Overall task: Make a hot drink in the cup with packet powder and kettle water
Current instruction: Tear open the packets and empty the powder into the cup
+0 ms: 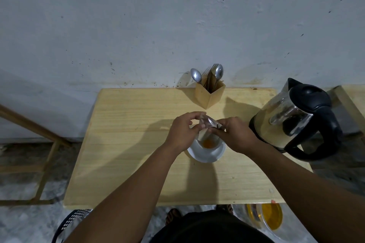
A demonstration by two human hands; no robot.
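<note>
A white cup (206, 153) stands near the middle of the wooden table (126, 144), with a small heap of orange powder (267, 144) at its bottom. Directly above the cup I hold a small silvery packet (207, 124), tilted with its open end pointing down into the cup. My left hand (182, 131) pinches the packet's left side and my right hand (236, 136) pinches its right side. A steel kettle (290, 120) with a black lid and handle stands to the right of the cup, close to my right hand.
A wooden holder (209, 93) with spoons and a fork stands at the table's back edge by the wall. Under the front right corner sits a clear container with yellow contents (266, 217). A dark basket (73, 221) and a wooden frame (39, 144) are on the left.
</note>
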